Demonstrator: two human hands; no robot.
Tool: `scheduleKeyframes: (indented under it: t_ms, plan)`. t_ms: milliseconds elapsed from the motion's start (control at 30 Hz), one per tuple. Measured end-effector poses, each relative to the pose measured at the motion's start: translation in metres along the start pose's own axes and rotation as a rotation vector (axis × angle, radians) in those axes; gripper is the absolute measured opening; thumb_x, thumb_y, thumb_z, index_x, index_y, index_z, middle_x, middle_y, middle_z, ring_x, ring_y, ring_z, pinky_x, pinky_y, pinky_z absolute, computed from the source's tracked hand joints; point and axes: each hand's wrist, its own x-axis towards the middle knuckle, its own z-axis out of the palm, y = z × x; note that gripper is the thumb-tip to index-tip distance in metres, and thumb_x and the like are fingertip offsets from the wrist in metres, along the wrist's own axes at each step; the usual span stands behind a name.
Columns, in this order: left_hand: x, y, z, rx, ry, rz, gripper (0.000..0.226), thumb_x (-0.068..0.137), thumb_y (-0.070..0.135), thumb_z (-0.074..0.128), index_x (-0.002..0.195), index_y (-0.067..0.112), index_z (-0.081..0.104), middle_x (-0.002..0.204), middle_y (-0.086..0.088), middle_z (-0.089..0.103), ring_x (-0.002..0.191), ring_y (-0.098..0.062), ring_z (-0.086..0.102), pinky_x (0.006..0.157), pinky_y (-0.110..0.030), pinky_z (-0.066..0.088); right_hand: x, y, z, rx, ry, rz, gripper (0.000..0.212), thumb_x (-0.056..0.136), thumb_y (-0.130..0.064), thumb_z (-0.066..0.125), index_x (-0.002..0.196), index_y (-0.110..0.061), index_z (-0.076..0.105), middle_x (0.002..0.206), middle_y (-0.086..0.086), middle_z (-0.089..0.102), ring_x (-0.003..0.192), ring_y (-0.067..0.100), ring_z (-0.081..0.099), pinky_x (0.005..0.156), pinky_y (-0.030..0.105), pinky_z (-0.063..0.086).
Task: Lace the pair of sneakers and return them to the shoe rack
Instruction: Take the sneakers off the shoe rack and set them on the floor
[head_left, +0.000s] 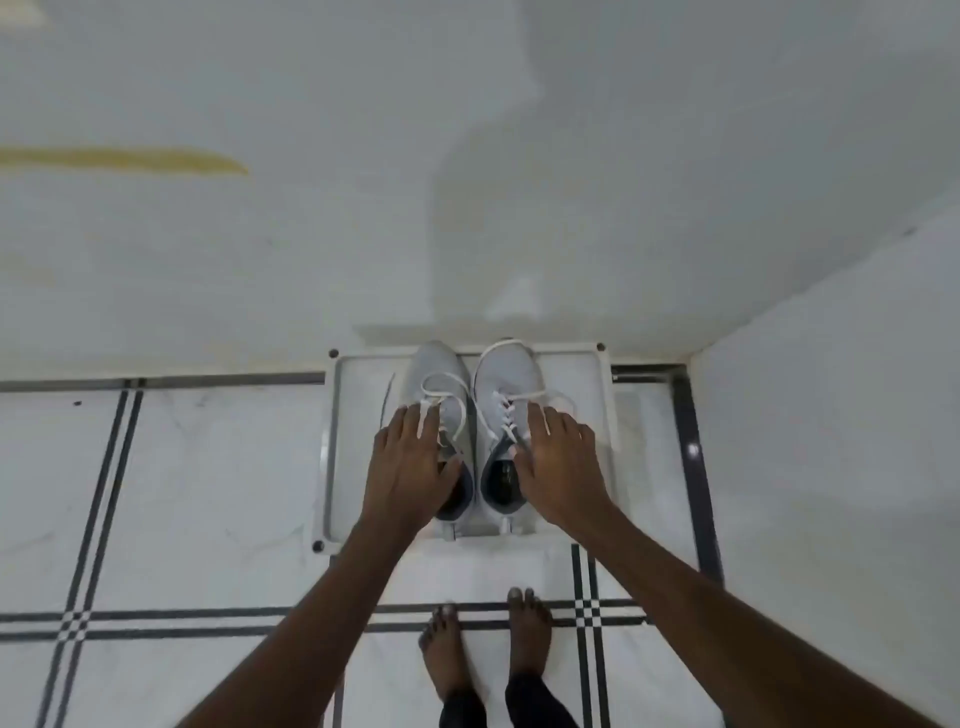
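Sneakers (470, 410) on white rack (343, 415) — wall (467, 208) behind, bare feet (488, 649) near

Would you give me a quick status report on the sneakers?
Left hand on left sneaker, right hand on right sneaker. Both sit laced on the rack shelf. Nothing in the way.

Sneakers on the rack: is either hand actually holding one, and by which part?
Each hand is on one sneaker at the collar. The left hand is on the left sneaker, the right hand on the right sneaker. Whether the fingers grip or merely rest cannot be told.
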Motion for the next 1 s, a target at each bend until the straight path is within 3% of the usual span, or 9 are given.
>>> scheduleKeyframes:
  t_ms: [133,233,367,533,733,900,1000]
  plan:
    - [-0.004,-0.016,0.046,-0.122,-0.123,-0.121,0.067,0.086,0.027,0.06,0.145,0.008,0.033,0.141,-0.014,0.048,0.123,-0.034,0.051,0.096,-0.044,0.048,-0.009,0.006,0.05,0.131,-0.104,0.123,0.065,0.089,-0.029,0.051,0.146,-0.008,0.027,0.137,0.013,0.05,0.119,0.031,0.052,0.098,0.043,0.045]
    - [-0.005,-0.026,0.071,-0.24,-0.179,-0.2,0.069,0.089,0.015,0.057,0.149,0.006,0.024,0.139,-0.016,0.047,0.105,-0.036,0.062,0.081,-0.043,0.053,-0.01,0.01,0.071,0.279,-0.131,0.216,0.066,0.091,-0.023,0.053,0.148,-0.008,0.024,0.124,0.017,0.057,0.106,0.036,0.06,0.086,0.044,0.05]
    - [0.001,-0.035,0.083,-0.227,-0.135,-0.242,0.048,0.09,0.009,0.052,0.137,0.008,0.042,0.11,-0.02,0.063,0.088,-0.038,0.064,0.072,-0.043,0.05,0.005,0.011,0.079,0.378,-0.202,0.369,0.044,0.09,-0.019,0.051,0.131,-0.006,0.043,0.102,0.019,0.067,0.093,0.039,0.065,0.078,0.04,0.052]
    - [0.0,-0.03,0.078,-0.246,-0.08,-0.364,0.039,0.082,0.0,0.048,0.118,0.01,0.062,0.085,-0.015,0.068,0.072,-0.032,0.059,0.063,-0.036,0.045,0.009,0.005,0.073,0.41,-0.187,0.453,0.026,0.084,-0.013,0.058,0.106,0.001,0.057,0.103,0.022,0.066,0.095,0.04,0.064,0.075,0.038,0.052]
    - [-0.042,-0.025,0.053,-0.273,-0.029,-0.435,0.031,0.077,0.0,0.052,0.099,0.009,0.072,0.075,-0.015,0.07,0.066,-0.032,0.059,0.057,-0.031,0.041,-0.032,0.005,0.054,0.438,-0.171,0.47,0.02,0.084,-0.009,0.054,0.099,0.003,0.061,0.1,0.021,0.069,0.092,0.038,0.065,0.069,0.035,0.048]
    - [-0.115,-0.022,0.037,-0.339,0.018,-0.443,0.032,0.078,0.0,0.052,0.1,0.011,0.072,0.071,-0.009,0.069,0.062,-0.026,0.056,0.055,-0.028,0.039,-0.101,0.002,0.043,0.476,-0.145,0.432,0.017,0.085,-0.007,0.052,0.094,0.004,0.06,0.094,0.021,0.068,0.083,0.037,0.065,0.063,0.034,0.05]
    - [-0.156,-0.026,0.038,-0.333,0.036,-0.424,0.033,0.076,0.002,0.054,0.101,0.015,0.071,0.07,-0.009,0.068,0.061,-0.027,0.056,0.052,-0.028,0.037,-0.144,-0.002,0.043,0.461,-0.111,0.419,0.016,0.084,-0.008,0.052,0.093,0.003,0.059,0.092,0.021,0.067,0.079,0.035,0.062,0.062,0.031,0.043]
